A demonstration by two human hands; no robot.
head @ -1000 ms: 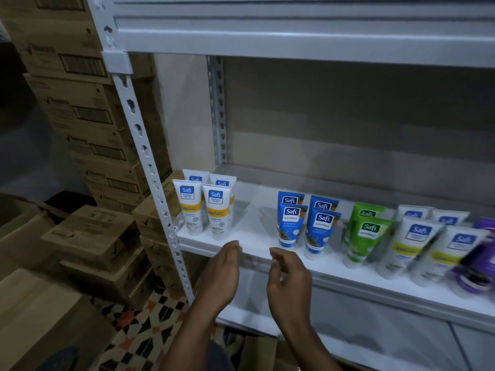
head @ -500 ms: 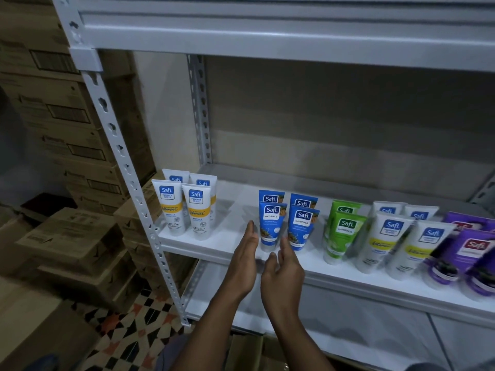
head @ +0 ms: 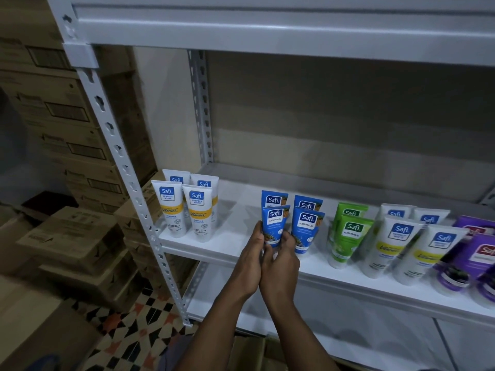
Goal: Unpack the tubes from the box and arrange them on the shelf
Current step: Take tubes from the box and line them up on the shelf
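On the white shelf stand tubes cap-down in groups. The front-left blue tube is held low down between both hands: my left hand grips its left edge and my right hand grips its right side and cap end. Another blue tube stands just right of it, with two more blue ones behind. White and yellow tubes stand at the shelf's left end. Green tubes, white tubes and purple tubes fill the right.
A perforated white shelf post runs down at the left. Stacked cardboard boxes stand left of the rack on a patterned tile floor. A lower shelf lies beneath. A cardboard box edge shows by my forearms.
Both hands moved forward and up from in front of the shelf edge and closed on the front-left blue tube. The view shifted slightly.
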